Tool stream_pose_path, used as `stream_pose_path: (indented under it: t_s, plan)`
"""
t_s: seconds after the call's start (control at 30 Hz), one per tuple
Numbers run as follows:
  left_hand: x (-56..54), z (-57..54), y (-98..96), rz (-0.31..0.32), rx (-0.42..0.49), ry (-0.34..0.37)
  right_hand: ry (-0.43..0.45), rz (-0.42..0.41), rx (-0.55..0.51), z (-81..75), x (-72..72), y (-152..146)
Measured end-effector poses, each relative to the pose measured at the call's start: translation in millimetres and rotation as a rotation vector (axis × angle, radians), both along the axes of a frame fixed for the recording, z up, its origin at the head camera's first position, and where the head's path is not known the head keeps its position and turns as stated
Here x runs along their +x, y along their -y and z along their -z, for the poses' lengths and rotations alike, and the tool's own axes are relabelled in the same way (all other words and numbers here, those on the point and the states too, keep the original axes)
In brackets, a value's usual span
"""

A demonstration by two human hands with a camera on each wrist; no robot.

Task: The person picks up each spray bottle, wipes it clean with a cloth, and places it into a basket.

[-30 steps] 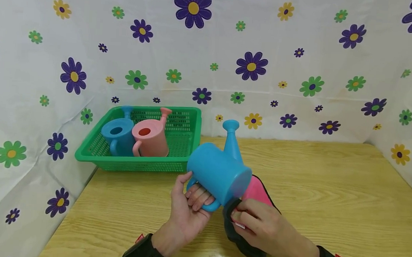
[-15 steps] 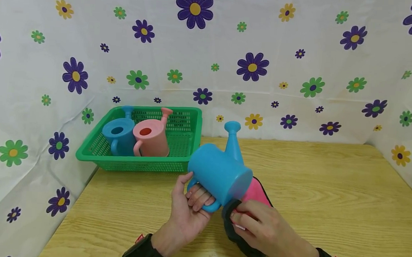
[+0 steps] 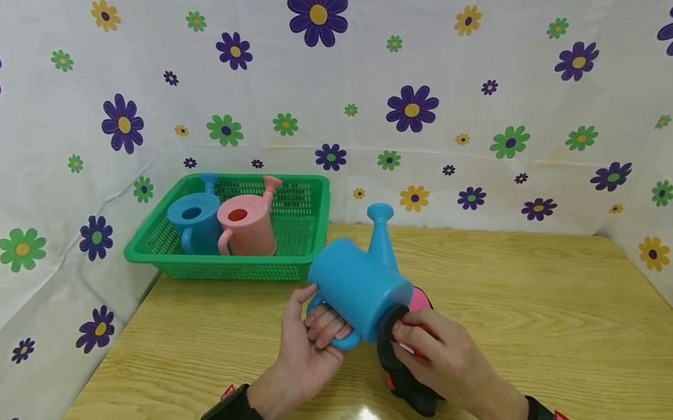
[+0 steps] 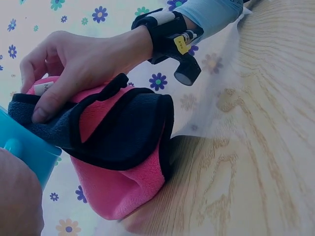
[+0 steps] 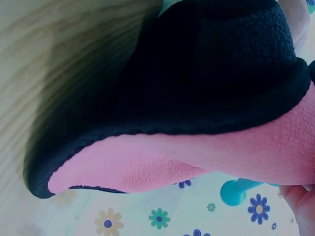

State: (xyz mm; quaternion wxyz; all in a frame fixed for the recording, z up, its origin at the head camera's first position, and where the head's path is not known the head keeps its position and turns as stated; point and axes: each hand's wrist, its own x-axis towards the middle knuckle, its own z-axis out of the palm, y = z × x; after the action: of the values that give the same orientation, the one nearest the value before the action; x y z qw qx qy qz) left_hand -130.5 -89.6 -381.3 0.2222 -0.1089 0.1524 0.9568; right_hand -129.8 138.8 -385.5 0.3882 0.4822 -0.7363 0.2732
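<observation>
A blue watering can [image 3: 358,286] is held tilted above the table, its spout upward and its flat base facing right. My left hand [image 3: 313,353] grips its handle with curled fingers, the thumb against the body. In my right hand [image 3: 449,353] a pink and dark grey cloth [image 4: 118,128] is pinched, its dark side against the can near the base. The cloth's lower part hangs in folds down to the table in the left wrist view. The right wrist view is mostly filled by the cloth [image 5: 147,157], with the can's spout [image 5: 234,191] showing past it.
A green basket [image 3: 232,269] stands at the back left of the wooden table [image 3: 535,319]. Inside it are a second blue watering can [image 3: 200,229] and a pink watering can [image 3: 251,228]. A flower-print sheet [image 3: 320,78] hangs behind.
My right hand has moved slightly up and right with the cloth along the can's base edge. The can has dipped a little in my left hand.
</observation>
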Motion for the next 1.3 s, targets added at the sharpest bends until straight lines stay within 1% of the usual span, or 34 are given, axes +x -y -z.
stream_pose_path:
  t_s: [0.17, 0.27, 0.63, 0.77, 1.0, 1.3]
  plan:
    - [-0.6, -0.7, -1.0, 0.0, -0.009, 0.023, 0.039, 0.045, -0.015, -3.2, -4.0, -5.4]
    - [-0.7, -0.5, -1.3, 0.002, -0.012, 0.029, 0.039, 0.066, -0.032, -4.8, -6.5, -8.3]
    - [0.5, 1.5, -1.2, 0.012, -0.017, 0.007, 0.009, 0.19, -0.129, -9.4, -17.3, -20.9]
    - [1.7, 1.2, -0.9, 0.011, -0.014, 0.004, 0.028, 0.203, -0.158, -9.6, -19.0, -23.5]
    - [1.4, -2.3, -0.1, 0.01, 0.005, 0.012, 0.051, 0.224, -0.14, -10.3, -19.6, -26.9]
    - [-1.8, -6.7, -0.8, 0.004, 0.046, 0.012, 0.135, 0.239, -0.103, -11.6, -21.1, -32.2]
